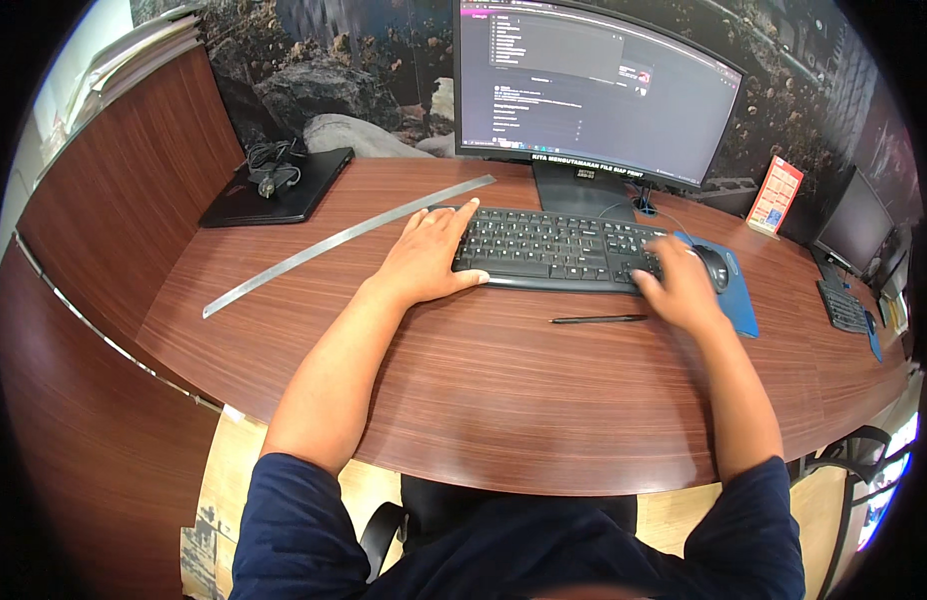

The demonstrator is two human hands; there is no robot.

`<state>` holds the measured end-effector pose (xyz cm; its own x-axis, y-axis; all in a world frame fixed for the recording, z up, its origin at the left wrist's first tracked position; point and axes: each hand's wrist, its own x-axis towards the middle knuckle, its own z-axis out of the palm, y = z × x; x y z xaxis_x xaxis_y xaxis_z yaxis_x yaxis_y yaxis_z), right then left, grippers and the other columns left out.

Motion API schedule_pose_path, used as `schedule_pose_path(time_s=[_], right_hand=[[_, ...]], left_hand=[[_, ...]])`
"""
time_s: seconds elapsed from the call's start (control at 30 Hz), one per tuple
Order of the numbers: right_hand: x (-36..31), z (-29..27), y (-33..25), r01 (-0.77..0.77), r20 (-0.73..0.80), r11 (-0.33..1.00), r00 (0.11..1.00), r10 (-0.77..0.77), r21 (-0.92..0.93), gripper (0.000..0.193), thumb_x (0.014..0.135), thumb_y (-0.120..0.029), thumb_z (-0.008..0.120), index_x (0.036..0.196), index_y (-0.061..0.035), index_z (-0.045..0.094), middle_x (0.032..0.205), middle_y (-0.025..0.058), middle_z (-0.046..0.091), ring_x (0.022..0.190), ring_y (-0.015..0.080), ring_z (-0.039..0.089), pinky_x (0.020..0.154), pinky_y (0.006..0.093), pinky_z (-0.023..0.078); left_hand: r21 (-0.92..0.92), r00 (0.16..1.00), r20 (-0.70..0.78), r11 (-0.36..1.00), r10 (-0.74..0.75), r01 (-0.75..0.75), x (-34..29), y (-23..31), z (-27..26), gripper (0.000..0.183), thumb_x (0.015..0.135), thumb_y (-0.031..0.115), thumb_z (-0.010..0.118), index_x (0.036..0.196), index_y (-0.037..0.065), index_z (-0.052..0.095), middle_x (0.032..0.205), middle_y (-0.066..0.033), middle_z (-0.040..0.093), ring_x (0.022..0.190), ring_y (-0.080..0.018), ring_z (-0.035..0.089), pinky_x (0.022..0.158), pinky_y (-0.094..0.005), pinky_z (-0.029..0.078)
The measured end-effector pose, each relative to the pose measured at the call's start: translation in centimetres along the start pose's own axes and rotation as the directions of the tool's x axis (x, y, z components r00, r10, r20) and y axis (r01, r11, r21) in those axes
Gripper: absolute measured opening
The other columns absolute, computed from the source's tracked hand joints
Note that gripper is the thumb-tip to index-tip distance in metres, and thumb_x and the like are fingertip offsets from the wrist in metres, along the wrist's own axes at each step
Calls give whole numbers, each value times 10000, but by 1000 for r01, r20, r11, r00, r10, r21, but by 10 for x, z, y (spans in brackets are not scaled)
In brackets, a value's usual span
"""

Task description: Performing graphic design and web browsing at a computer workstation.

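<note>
A black keyboard (549,250) lies on the wood-grain desk in front of me. My left hand (429,250) rests at its left end, fingers stretched and thumb reaching along the front edge, holding nothing. Over the number pad is my right hand (679,285), slightly blurred, with thumb and fingers apart and nothing visible in it. Just right of that hand, a black mouse (717,268) sits on a blue mouse pad (744,312). A thin black pen or pencil (596,320) lies below the keyboard. To the left, a long metal ruler (329,245) lies slanted.
A lit monitor (604,90) stands behind the keyboard. At the back left, a black laptop (319,190) carries a coiled cable (274,165). On the right are a red-and-white card stand (777,197), another monitor (857,222) and keyboard (842,305). A wooden partition (134,150) borders the left.
</note>
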<state>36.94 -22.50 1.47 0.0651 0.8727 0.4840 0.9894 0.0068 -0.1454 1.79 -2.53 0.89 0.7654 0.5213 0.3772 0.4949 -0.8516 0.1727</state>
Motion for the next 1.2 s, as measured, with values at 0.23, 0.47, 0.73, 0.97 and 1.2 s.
schedule_pose_path(time_s=[0.23,0.47,0.73,0.97,1.2], right_hand=[[-70,-26,65,-207,56,977,977,205,41,417,909,-224,740,1265,-30,645,1190,214,677,1142,420,632,976,480,502],[-58,-20,55,-191,73,977,980,185,91,402,906,-217,731,1240,-11,647,1172,199,676,1142,416,630,980,480,495],[-35,-8,99,-192,-365,980,917,161,-50,281,919,-192,711,1136,-18,668,1099,187,685,1069,404,632,915,469,502],[-27,18,148,-356,-381,931,853,357,78,322,935,-212,695,1197,-26,673,1160,180,692,1145,381,638,1002,449,494],[-29,19,156,-244,-253,952,924,287,186,234,919,-140,697,1110,-5,711,1165,172,694,1118,352,662,992,397,507]], left_hand=[[148,914,161,925,-371,350,3,17,-19,1165,801,619,794,1650,80,207,1564,-262,450,1425,-403,484,1166,-489,418],[110,841,280,886,-463,451,-5,13,-28,1158,828,629,763,1653,59,185,1497,-278,536,1392,-397,533,1148,-467,446],[120,840,288,888,-459,444,-8,12,-25,1134,840,622,753,1651,58,195,1477,-286,548,1378,-403,542,1146,-464,444],[134,873,245,907,-421,400,-8,7,-19,1082,848,606,746,1631,52,245,1416,-282,583,1326,-403,579,1097,-488,487],[124,847,288,895,-446,429,-4,13,-25,1051,873,583,740,1637,58,247,1490,-288,529,1388,-408,528,1147,-471,441]])
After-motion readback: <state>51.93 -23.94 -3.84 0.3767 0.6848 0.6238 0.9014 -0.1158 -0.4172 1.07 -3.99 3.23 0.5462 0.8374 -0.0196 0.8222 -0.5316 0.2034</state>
